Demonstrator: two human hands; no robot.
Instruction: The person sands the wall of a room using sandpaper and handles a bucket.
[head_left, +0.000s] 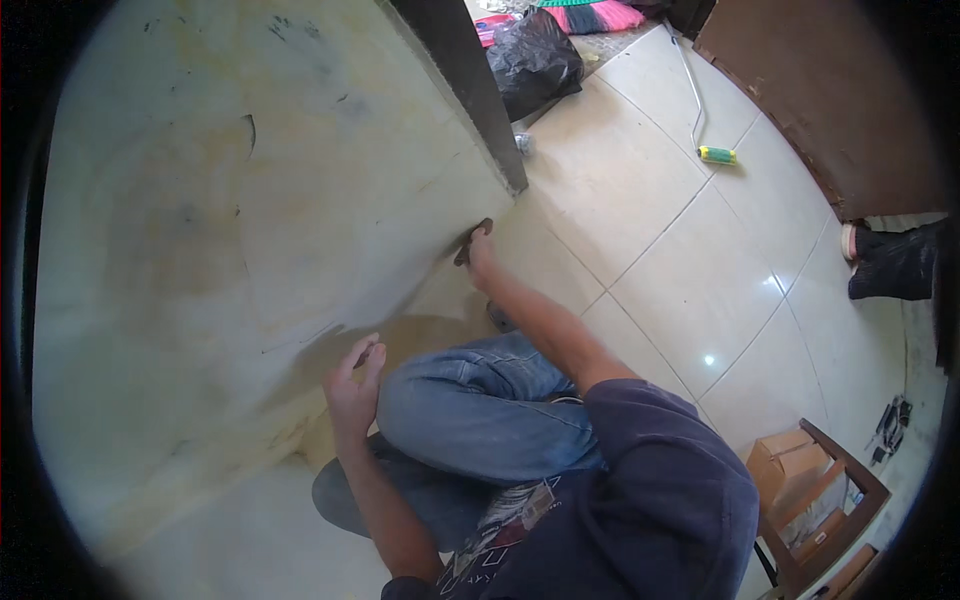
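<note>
My right hand (481, 251) is closed around a dark, flat object (463, 256), possibly a sanding block or scraper, at the foot of the stained, pale wall (315, 165). That spot is just below the lower end of a dark door frame (480, 90). My left hand (356, 390) is raised beside my bent knee, near the wall, with its fingers curled. A small dark piece (364, 354) shows between its thumb and fingers; what it is cannot be told. The wall bears scuffs, cracks and yellowish patches.
On the tiled floor (637, 217) lies a paint roller (716, 156) with a long wire handle. A black plastic bag (534, 60) sits past the door frame. A brown door panel (832, 97) stands at upper right. Cardboard boxes (787, 465) and a wooden chair (874, 495) are at lower right.
</note>
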